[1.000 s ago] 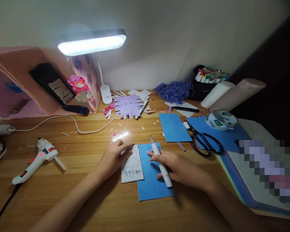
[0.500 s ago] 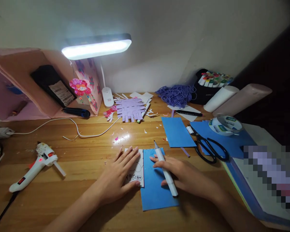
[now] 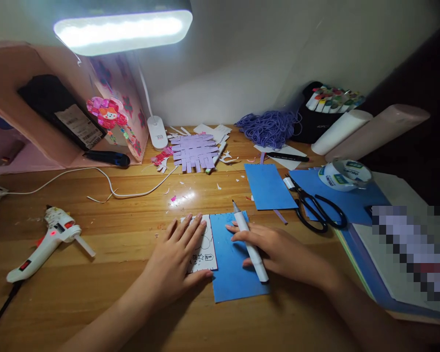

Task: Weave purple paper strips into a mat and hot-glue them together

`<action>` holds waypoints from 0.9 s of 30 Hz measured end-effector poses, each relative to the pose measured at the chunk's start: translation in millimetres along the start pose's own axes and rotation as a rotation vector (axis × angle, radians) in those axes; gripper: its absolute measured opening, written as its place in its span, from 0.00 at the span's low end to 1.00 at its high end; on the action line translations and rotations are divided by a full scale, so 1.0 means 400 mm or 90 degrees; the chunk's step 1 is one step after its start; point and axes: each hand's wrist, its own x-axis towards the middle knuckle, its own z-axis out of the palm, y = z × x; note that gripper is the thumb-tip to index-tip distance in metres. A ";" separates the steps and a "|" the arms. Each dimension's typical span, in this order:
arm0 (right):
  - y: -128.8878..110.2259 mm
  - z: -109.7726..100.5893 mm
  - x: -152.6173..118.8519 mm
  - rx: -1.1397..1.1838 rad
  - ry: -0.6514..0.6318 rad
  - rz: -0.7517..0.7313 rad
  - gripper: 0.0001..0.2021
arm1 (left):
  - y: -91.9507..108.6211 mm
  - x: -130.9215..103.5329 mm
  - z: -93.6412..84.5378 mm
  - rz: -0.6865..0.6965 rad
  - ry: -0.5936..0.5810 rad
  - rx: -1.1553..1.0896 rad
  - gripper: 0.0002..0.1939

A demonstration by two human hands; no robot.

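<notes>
My left hand (image 3: 178, 252) lies flat, fingers spread, over a white card (image 3: 209, 252) with black line drawings; part of the card is hidden under it. Against the card's right edge lies a blue sheet (image 3: 229, 283) with small marks along its top. My right hand (image 3: 275, 247) rests on this sheet and holds a white marker (image 3: 253, 252), its dark tip pointing up and away. A second blue sheet (image 3: 269, 188) lies behind my right hand, with black-handled scissors (image 3: 311, 210) at its right.
At the left is a glue gun (image 3: 44, 244) with a cord. A lamp (image 3: 124, 32) hangs above. Behind are a woven purple paper (image 3: 195, 151), purple yarn (image 3: 269, 129) and paper scraps. A tape roll (image 3: 339, 175) and stacked paper (image 3: 392, 239) are at the right.
The camera view has shifted, so the lamp looks larger and the table items sit higher in the picture. Both hands keep nearly the same pose on the card and blue sheet.
</notes>
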 end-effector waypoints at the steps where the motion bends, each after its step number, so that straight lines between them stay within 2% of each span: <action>1: 0.000 0.000 0.000 -0.002 -0.002 0.000 0.18 | -0.001 0.000 0.000 -0.001 -0.004 0.006 0.45; 10: -0.006 -0.003 0.005 -0.014 -0.002 0.012 0.19 | -0.003 0.001 -0.003 -0.002 -0.025 0.030 0.45; 21: 0.012 0.002 0.011 -0.025 0.026 -0.021 0.16 | -0.007 0.001 0.004 0.009 -0.015 0.028 0.46; 27: 0.021 0.017 0.010 -0.037 0.064 -0.054 0.14 | -0.005 0.003 0.003 0.003 -0.038 0.022 0.44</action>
